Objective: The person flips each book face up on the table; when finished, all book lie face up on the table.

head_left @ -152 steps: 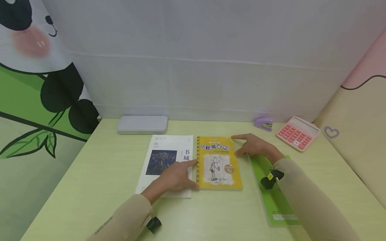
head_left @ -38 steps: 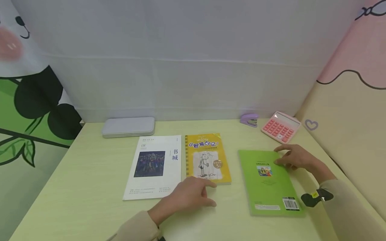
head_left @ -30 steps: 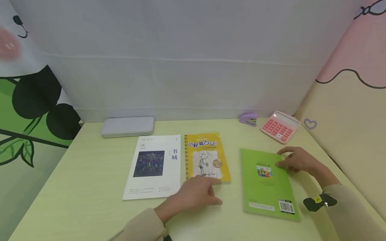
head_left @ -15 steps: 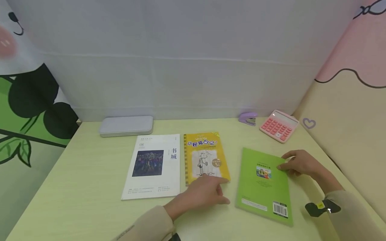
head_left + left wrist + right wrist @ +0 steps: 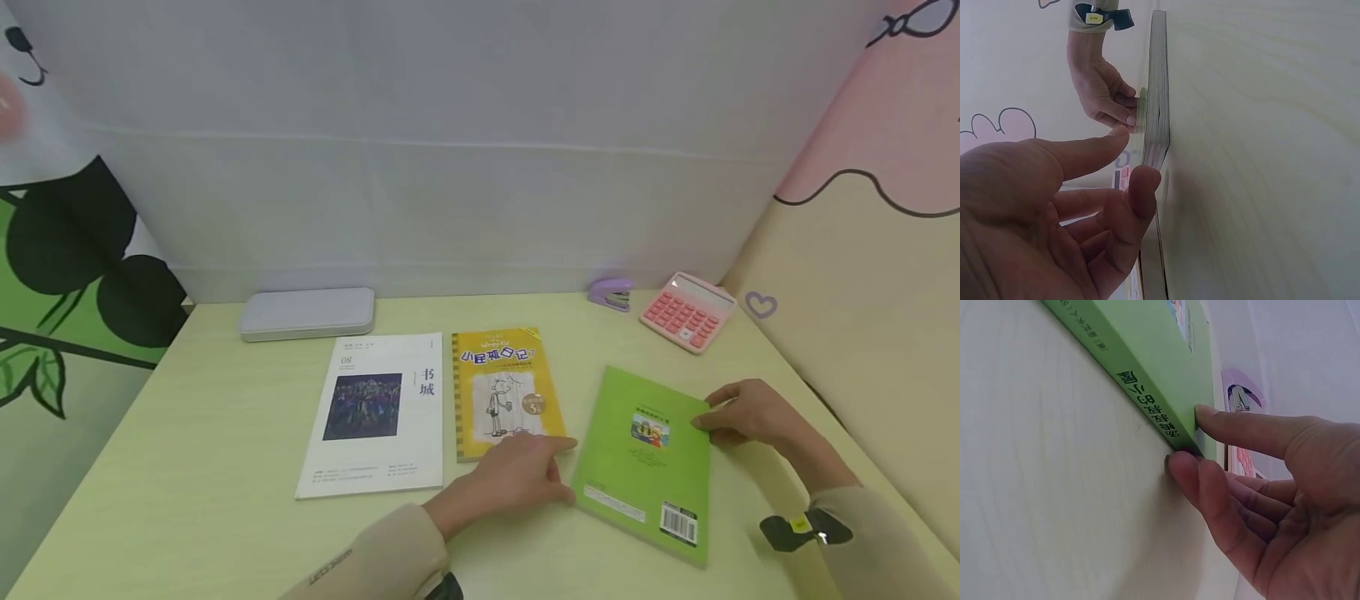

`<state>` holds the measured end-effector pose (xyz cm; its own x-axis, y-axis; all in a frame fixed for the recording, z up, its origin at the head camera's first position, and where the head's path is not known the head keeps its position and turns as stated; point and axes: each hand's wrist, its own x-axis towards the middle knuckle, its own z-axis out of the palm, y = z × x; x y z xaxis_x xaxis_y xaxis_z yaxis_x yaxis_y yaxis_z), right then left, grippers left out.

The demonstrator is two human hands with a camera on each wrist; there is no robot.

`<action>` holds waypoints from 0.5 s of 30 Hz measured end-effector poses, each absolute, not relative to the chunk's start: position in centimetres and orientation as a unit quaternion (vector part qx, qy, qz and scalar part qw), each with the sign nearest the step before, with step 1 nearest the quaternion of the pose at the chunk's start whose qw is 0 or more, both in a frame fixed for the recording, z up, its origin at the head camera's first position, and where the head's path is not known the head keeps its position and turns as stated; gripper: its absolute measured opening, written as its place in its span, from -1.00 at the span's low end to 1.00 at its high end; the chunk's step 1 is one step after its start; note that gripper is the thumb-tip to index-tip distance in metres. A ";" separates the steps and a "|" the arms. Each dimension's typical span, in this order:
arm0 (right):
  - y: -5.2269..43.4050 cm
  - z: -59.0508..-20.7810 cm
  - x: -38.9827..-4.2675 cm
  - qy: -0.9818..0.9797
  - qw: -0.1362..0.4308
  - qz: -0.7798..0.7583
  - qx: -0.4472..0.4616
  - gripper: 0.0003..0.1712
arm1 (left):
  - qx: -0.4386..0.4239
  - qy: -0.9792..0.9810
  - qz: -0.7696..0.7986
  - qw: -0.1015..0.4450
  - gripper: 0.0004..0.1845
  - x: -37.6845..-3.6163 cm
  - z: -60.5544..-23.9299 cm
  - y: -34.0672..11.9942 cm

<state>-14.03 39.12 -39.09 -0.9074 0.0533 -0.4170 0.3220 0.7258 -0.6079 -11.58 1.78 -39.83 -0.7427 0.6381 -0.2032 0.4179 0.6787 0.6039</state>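
Observation:
A green book lies back cover up on the table, tilted clockwise in the head view. My right hand pinches its right edge near the far corner. In the right wrist view, the thumb presses the cover and a fingertip sits low against the lettered spine. My left hand reaches between the books with thumb and index finger spread, holding nothing. Its thumb tip is right at the green book's near left corner; its index finger overlaps the lower edge of the yellow book. Page edges show in the left wrist view.
Left of the yellow book lies a white magazine. Along the back stand a pale flat case, a purple stapler and a pink calculator. A white cloth wall closes off the rear.
My right hand has gone from the yellow book to the green one, which has turned clockwise, its near end swinging left. My left hand has moved right, from the yellow book's left edge.

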 end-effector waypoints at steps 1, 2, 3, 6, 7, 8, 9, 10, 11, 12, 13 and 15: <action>39.1 -39.1 -13.9 0.908 0.189 -0.359 0.105 -0.21 | 0.295 0.893 0.271 0.205 -0.23 -11.6 -39.8 1.8; 39.2 -39.1 -13.8 0.907 0.188 -0.362 0.107 -0.20 | 0.295 0.892 0.272 0.206 -0.23 -11.6 -39.8 1.9; 39.2 -39.0 -13.7 0.905 0.188 -0.365 0.110 -0.19 | 0.296 0.892 0.272 0.207 -0.23 -11.6 -39.8 1.9; 39.3 -39.1 -13.3 0.900 0.184 -0.378 0.115 -0.18 | 0.299 0.890 0.272 0.210 -0.25 -11.6 -39.8 2.1; 39.3 -39.1 -13.2 0.898 0.182 -0.383 0.116 -0.18 | 0.300 0.890 0.272 0.211 -0.25 -11.7 -39.8 2.2; 39.3 -39.2 -13.1 0.896 0.181 -0.387 0.117 -0.18 | 0.303 0.889 0.270 0.211 -0.26 -11.7 -39.9 2.3; 39.3 -39.2 -13.0 0.895 0.180 -0.391 0.117 -0.19 | 0.304 0.889 0.269 0.211 -0.26 -11.7 -39.9 2.4; 39.3 -39.3 -12.9 0.894 0.179 -0.394 0.116 -0.19 | 0.306 0.889 0.267 0.211 -0.26 -11.7 -40.0 2.4; 39.3 -39.3 -12.8 0.893 0.179 -0.396 0.116 -0.20 | 0.307 0.889 0.266 0.211 -0.26 -11.8 -40.0 2.5; 39.3 -39.3 -12.7 0.892 0.179 -0.399 0.117 -0.21 | 0.307 0.889 0.266 0.211 -0.26 -11.8 -40.0 2.6; 39.3 -39.3 -12.6 0.892 0.179 -0.399 0.116 -0.21 | 0.307 0.890 0.264 0.210 -0.26 -11.8 -40.0 2.6; 39.4 -39.3 -12.5 0.892 0.180 -0.398 0.116 -0.22 | 0.306 0.891 0.262 0.209 -0.26 -11.9 -40.1 2.7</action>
<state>-12.51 39.35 -39.32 -0.9079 0.0638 -0.4143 0.3511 0.6558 -0.6683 -11.88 2.72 -40.07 -0.7255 0.6546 -0.2125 0.4352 0.6754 0.5953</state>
